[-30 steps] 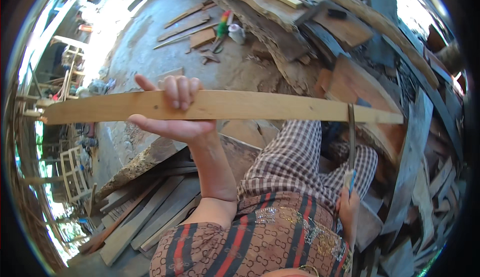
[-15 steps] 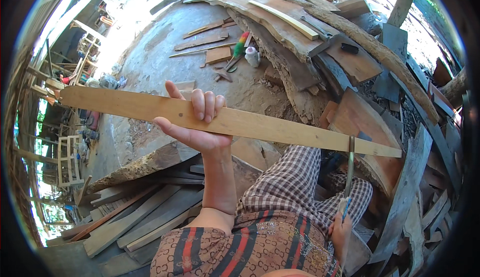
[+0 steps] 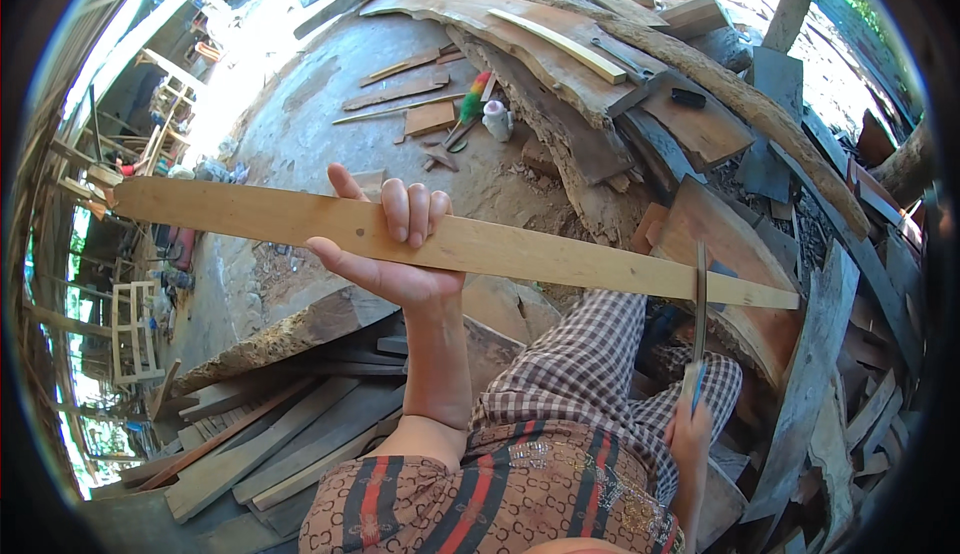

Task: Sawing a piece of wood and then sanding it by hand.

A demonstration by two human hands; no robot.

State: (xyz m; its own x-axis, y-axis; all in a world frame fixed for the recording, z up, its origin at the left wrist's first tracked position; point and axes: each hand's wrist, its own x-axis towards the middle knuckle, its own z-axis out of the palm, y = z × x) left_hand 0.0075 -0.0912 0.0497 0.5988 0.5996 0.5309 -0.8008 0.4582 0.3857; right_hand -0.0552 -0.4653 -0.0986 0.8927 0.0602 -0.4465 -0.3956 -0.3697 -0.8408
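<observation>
On my head feed, L hand (image 3: 405,281) is curled round the long, flat, yellow-brown wooden board (image 3: 250,214) abt midway along: fingertips bent over its top edge onto the near face, palm under the lower edge, thumb sticking out to the L. The board runs right across the view above the lap, wide end up to the L, tapering w/ a slight tilt down to the narrow end on the R. R hand (image 3: 689,439), a bit blurred, is closed round a pale handle w/ a blue streak (image 3: 693,386); from it a narrow, slightly bent grey metal blade (image 3: 702,324) stands up & crosses in front of the board nr its narrow end. Can't tell if metal & wood touch there. Below the board: brown-and-white checked trousers (image 3: 560,369). To the lower L, a heap of grey-brown planks (image 3: 300,439). Beyond, on the grey floor (image 3: 290,114), a small white bottle w/ pinkish top (image 3: 497,122) stands just beside a fluffy red, yellow & green thing (image 3: 476,99), nr a rough-edged brown wooden slab (image 3: 450,14).
</observation>
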